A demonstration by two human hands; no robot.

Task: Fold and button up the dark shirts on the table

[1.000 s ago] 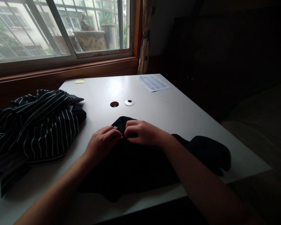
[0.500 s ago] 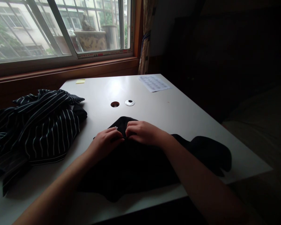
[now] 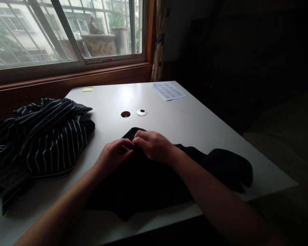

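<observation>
A black garment (image 3: 143, 184) lies spread on the white table (image 3: 159, 118), with one sleeve-like part stretching to the right. Near its upper point, my left hand (image 3: 115, 152) pinches the dark cloth beside a small white tag (image 3: 127, 139). My right hand (image 3: 152, 145) is closed on the same cloth, its fingertips almost touching those of my left. Exactly which part of the garment sits between the fingers is too dark to make out.
A heap of black-and-white striped cloth (image 3: 53, 143) fills the table's left side. Farther back are a round hole (image 3: 125, 114), a silver ring-shaped cover (image 3: 142, 112), a printed sheet (image 3: 169, 91) and a yellow sticky note (image 3: 87, 89). A window (image 3: 105, 44) stands behind.
My right hand has shifted slightly left, closing the gap to my left hand. The left fingers have arched a little more; the garment has barely moved.
</observation>
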